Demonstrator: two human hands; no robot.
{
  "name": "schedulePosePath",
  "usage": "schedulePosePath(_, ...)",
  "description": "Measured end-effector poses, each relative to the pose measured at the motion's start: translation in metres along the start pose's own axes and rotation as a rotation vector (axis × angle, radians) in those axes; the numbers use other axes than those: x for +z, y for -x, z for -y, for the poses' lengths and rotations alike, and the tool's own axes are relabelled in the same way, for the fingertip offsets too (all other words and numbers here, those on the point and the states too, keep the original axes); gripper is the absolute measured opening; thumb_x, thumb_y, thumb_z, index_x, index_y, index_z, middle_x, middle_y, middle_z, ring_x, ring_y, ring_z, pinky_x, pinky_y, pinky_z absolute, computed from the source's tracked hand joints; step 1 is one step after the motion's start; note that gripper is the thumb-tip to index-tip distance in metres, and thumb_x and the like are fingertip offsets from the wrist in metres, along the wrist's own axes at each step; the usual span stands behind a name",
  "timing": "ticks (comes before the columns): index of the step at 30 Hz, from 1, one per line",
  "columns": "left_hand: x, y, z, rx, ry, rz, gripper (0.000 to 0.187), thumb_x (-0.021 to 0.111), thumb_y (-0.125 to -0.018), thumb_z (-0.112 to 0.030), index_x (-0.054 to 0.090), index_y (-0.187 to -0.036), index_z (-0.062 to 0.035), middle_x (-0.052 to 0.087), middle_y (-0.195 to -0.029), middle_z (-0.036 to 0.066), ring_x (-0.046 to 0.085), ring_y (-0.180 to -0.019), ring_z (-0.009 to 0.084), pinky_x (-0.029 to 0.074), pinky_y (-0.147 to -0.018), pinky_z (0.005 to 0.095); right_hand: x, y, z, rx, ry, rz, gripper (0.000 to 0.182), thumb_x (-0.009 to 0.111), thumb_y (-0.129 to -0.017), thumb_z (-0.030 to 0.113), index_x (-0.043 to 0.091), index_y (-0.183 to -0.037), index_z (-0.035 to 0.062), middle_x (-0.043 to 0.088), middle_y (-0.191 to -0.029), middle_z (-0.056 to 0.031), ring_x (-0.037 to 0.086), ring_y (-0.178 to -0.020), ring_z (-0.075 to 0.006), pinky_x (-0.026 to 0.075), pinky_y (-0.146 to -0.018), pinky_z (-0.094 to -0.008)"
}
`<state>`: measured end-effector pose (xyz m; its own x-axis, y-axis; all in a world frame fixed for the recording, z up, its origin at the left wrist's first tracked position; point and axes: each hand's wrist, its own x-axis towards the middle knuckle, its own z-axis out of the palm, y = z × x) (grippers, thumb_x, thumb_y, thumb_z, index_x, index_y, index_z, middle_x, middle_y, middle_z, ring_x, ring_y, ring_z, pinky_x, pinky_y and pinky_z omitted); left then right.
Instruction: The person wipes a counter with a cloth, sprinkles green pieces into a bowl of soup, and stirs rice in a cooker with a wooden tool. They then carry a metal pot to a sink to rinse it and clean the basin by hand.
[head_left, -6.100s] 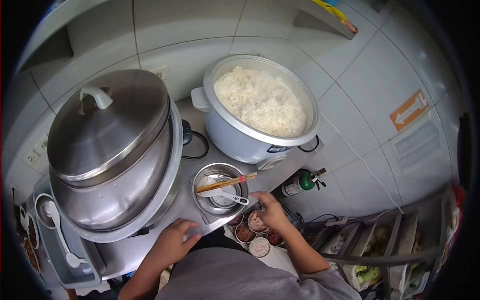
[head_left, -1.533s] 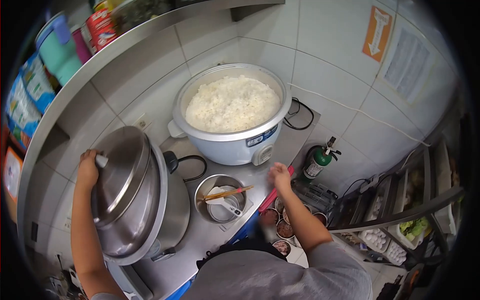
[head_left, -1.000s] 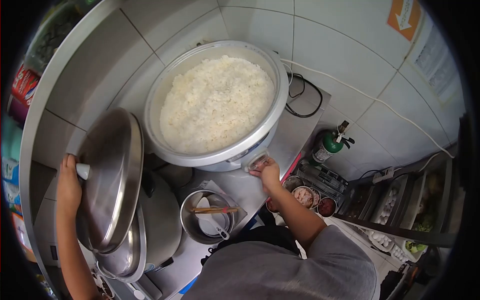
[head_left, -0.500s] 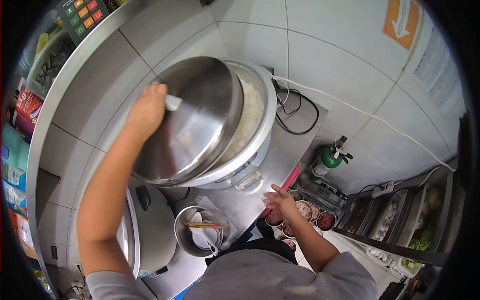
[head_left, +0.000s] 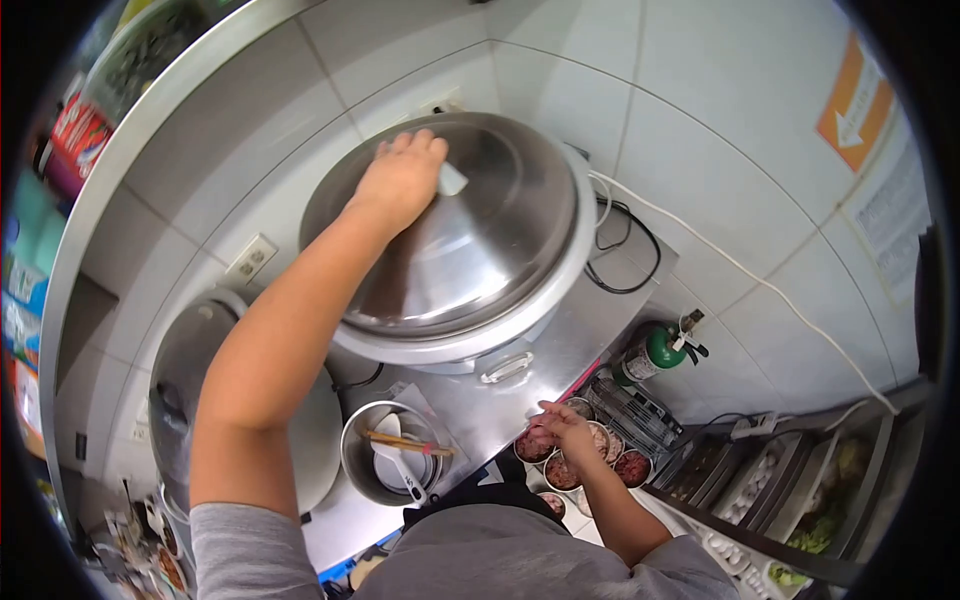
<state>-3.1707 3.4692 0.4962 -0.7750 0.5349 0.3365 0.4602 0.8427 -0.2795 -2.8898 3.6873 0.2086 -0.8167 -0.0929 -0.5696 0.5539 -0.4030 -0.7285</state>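
A domed steel lid (head_left: 500, 240) sits over the large rice cooker (head_left: 430, 352) on the steel counter. My left hand (head_left: 402, 180) is closed around the pale handle at the top of the lid; the rice inside the pot is hidden. Away from the cooker, my right hand (head_left: 565, 437) hangs near the counter's front edge, its fingers loosely apart and holding nothing I can make out. Below that hand are several round containers of meat (head_left: 632, 467). Left of it, a steel pot (head_left: 352, 470) holds a white-handled scoop (head_left: 408, 475) and wooden sticks.
Another large cooker (head_left: 310, 450) stands at the left under my forearm. A black cable (head_left: 640, 285) and a white cord (head_left: 740, 270) run at the right. A green fire extinguisher (head_left: 662, 348) stands by the wall, with open drawers of food (head_left: 755, 480) below. A metal shelf rim (head_left: 130, 140) curves along the left.
My left hand has moved right with the lid, which has gone from tilted with rice showing to lying over the cooker. The view has shifted slightly; my right hand stays by the counter edge.
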Motion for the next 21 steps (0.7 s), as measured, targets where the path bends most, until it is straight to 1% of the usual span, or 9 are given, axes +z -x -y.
schedulePosePath(6,0.008,0.008,-0.003,-0.069,0.077,-0.026,0.032,0.047,-0.085,-0.008,0.051,-0.117,-0.0065,0.050,-0.122,0.015,0.044,-0.121,0.0332,0.034,-0.104,0.0498,0.064,0.004,-0.013,0.188,0.258,0.360,0.048,0.062,-0.089,0.015,0.046,-0.132,0.0016,0.062,-0.111,-0.0121,0.063,-0.091,-0.0185,0.053,-0.077,-0.0298)
schedulePosePath(8,-0.004,0.029,-0.014,-0.043,0.163,-0.319,0.043,0.054,-0.082,-0.005,0.048,-0.124,-0.0072,0.048,-0.128,0.016,0.041,-0.125,0.0334,0.034,-0.104,0.0479,0.086,0.011,-0.014,0.216,0.337,0.463,0.061,0.066,-0.087,0.021,0.038,-0.138,0.0036,0.060,-0.113,-0.0124,0.062,-0.093,-0.0181,0.052,-0.078,-0.0304)
schedulePosePath(10,-0.038,0.057,-0.027,0.007,0.424,-0.385,0.053,0.060,-0.077,-0.001,0.046,-0.128,-0.0067,0.046,-0.131,0.019,0.040,-0.127,0.0347,0.034,-0.104,0.0460,0.108,0.016,-0.015,0.239,0.458,0.487,0.073,0.067,-0.085,0.026,0.029,-0.143,0.0048,0.058,-0.113,-0.0125,0.062,-0.092,-0.0200,0.054,-0.075,-0.0318)
schedulePosePath(13,-0.095,0.148,-0.054,0.106,0.641,-0.287,0.047,0.057,-0.080,-0.003,0.049,-0.125,-0.0050,0.046,-0.129,0.021,0.045,-0.122,0.0369,0.039,-0.101,0.0440,0.133,0.018,-0.022,0.234,0.489,0.430,0.077,0.062,-0.083,0.017,0.020,-0.146,0.0042,0.059,-0.107,-0.0114,0.064,-0.076,-0.0204,0.055,-0.064,-0.0327)
schedulePosePath(14,-0.108,0.183,-0.065,0.109,0.706,-0.209,0.044,0.056,-0.081,-0.004,0.050,-0.125,-0.0048,0.046,-0.129,0.021,0.046,-0.120,0.0373,0.041,-0.099,0.0438,0.133,0.011,-0.028,0.196,0.492,0.415,0.074,0.062,-0.084,0.019,0.024,-0.145,0.0040,0.060,-0.106,-0.0118,0.064,-0.072,-0.0203,0.055,-0.061,-0.0335)
schedulePosePath(15,-0.118,0.225,-0.078,0.114,0.748,-0.192,0.042,0.055,-0.082,-0.005,0.051,-0.124,-0.0048,0.046,-0.129,0.022,0.047,-0.119,0.0374,0.042,-0.097,0.0437,0.133,0.005,-0.026,0.286,0.569,0.405,0.062,0.058,-0.086,0.016,0.033,-0.141,0.0039,0.057,-0.113,-0.0129,0.064,-0.089,-0.0239,0.054,-0.075,-0.0396)
schedulePosePath(17,-0.137,0.319,-0.097,0.053,0.816,-0.077,0.040,0.054,-0.084,-0.007,0.051,-0.124,-0.0053,0.047,-0.129,0.021,0.047,-0.118,0.0369,0.043,-0.096,0.0434,0.084,-0.033,-0.054,-0.078,0.845,0.669,0.047,0.052,-0.091,0.014,0.042,-0.135,0.0050,0.053,-0.122,-0.0134,0.055,-0.111,-0.0245,0.046,-0.093,-0.0435)
schedulePosePath(20,-0.154,0.457,-0.113,-0.155,0.944,0.083,0.040,0.052,-0.086,-0.007,0.049,-0.126,-0.0069,0.047,-0.129,0.017,0.048,-0.118,0.0350,0.043,-0.096,0.0422,0.136,0.030,-0.023,0.190,0.551,0.498,0.049,0.052,-0.084,0.032,0.043,-0.126,0.0094,0.062,-0.104,-0.0164,0.064,-0.086,-0.0324,0.053,-0.072,-0.0474)
schedulePosePath(21,-0.159,0.503,-0.119,-0.284,0.955,0.136,0.041,0.053,-0.085,-0.006,0.049,-0.126,-0.0073,0.048,-0.129,0.016,0.048,-0.117,0.0342,0.043,-0.096,0.0415,0.141,0.035,-0.030,0.220,0.529,0.465,0.047,0.053,-0.082,0.033,0.044,-0.121,0.0087,0.061,-0.104,-0.0178,0.064,-0.086,-0.0337,0.053,-0.072,-0.0497)
